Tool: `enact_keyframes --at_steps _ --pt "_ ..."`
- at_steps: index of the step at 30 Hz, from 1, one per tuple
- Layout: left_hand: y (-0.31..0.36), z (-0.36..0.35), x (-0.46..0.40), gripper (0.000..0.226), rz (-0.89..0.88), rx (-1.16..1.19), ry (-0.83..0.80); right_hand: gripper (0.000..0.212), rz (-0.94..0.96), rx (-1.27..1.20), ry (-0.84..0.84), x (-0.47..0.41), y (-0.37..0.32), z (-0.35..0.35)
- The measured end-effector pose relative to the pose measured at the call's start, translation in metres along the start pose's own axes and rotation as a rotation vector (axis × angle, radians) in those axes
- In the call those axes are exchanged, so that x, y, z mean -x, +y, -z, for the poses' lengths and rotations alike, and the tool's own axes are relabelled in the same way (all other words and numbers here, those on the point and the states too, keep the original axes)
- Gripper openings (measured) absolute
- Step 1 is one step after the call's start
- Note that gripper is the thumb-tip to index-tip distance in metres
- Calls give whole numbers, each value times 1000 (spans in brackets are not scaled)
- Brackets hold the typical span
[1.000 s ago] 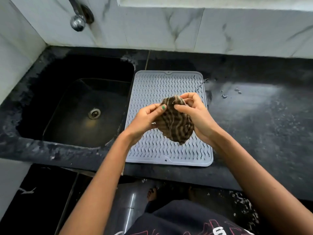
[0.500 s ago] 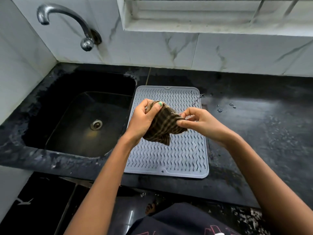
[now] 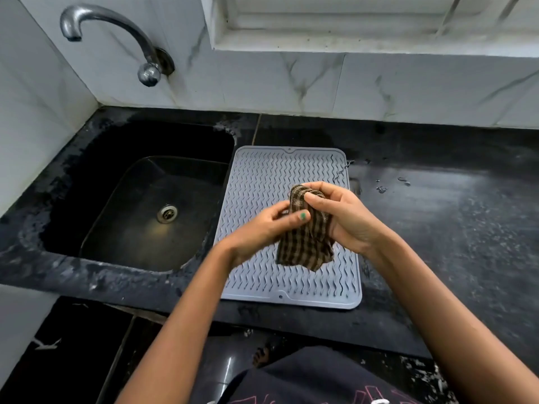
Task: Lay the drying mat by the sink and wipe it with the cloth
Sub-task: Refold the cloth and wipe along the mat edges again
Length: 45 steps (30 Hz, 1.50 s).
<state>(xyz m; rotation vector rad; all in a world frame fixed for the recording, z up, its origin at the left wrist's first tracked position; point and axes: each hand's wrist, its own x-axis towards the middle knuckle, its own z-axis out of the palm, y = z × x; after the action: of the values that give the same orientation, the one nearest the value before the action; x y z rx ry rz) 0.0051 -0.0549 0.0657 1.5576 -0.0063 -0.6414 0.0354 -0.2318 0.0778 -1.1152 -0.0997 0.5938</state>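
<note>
Cloth (image 3: 306, 243), brown-checked and bunched, above grey ridged mat (image 3: 262, 182).

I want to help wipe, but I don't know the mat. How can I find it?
Find the big black sink under the curved tap. Right beside it, on the black counter, lies the drying mat, flat under both hands holding the checked cloth. It is the only pale grey thing, a rounded rectangle covered in wavy ridges.

Both hands, the left hand (image 3: 262, 228) and right hand (image 3: 347, 220), hold the cloth (image 3: 306, 243) above the mat (image 3: 262, 182). The counter (image 3: 437, 228) right of it lies open; the tap (image 3: 116, 33) overhangs the sink's (image 3: 140, 211) far-left corner.
</note>
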Motion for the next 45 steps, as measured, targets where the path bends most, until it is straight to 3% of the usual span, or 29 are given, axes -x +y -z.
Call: enact_keyframes --at_steps 2,4,8,10,12,15,18,21,23,25,27,29,31,33,34,36,39,41,43,45 --pt "-10 -13 -5 41 -19 97 47 18 -42 -29 6 -2 -1 0" --pt "-19 -22 -12 22 -46 140 195 22 -45 22 84 -4 3 1" --pt "-26 -25 -31 11 19 248 436 35 184 646 458 -4 17 1" --pt "-22 -23 -40 13 65 419 462 45 223 853 338 -5 25 3" --pt "-16 -19 -49 29 66 519 367 62 73 863 139 -7 35 5" --pt "-8 -5 -61 46 62 572 183 79 -32 824 115 -19 40 15" --pt "-12 12 -81 47 -5 367 148 65 46 842 274 -43 33 28" --pt "-13 25 -124 50 -170 49 461 49 90 725 481 -76 18 37" --pt "-20 34 -157 45 -221 -415 645 44 112 674 527 -100 7 42" --pt "-32 39 -187 48 -105 -899 671 43 151 725 481 -129 -3 46" --pt "-43 35 -202 65 -14 -1209 659 43 160 859 403 -162 -9 45" --pt "-47 30 -203 73 -38 -1221 716 44 99 1092 329 -198 -8 44" --pt "-45 27 -202 74 -69 -995 782 45 -42 1398 208 -227 1 36" --pt "-43 29 -200 63 -70 -784 804 52 -91 1631 104 -247 17 27" --pt "-42 29 -198 57 -58 -856 771 51 -52 1720 108 -251 24 23" --pt "-45 31 -197 57 -76 -1081 716 42 60 1773 186 -259 29 22" --pt "-43 34 -198 64 -50 -1193 704 37 148 1575 251 -274 22 23" --pt "-42 36 -201 69 -67 -1149 707 45 223 1611 156 -284 20 16" --pt "-42 34 -201 71 -85 -1092 696 49 257 1808 -42 -288 23 8" --pt "-42 33 -202 69 -113 -1063 749 50 261 1926 -119 -287 22 15"
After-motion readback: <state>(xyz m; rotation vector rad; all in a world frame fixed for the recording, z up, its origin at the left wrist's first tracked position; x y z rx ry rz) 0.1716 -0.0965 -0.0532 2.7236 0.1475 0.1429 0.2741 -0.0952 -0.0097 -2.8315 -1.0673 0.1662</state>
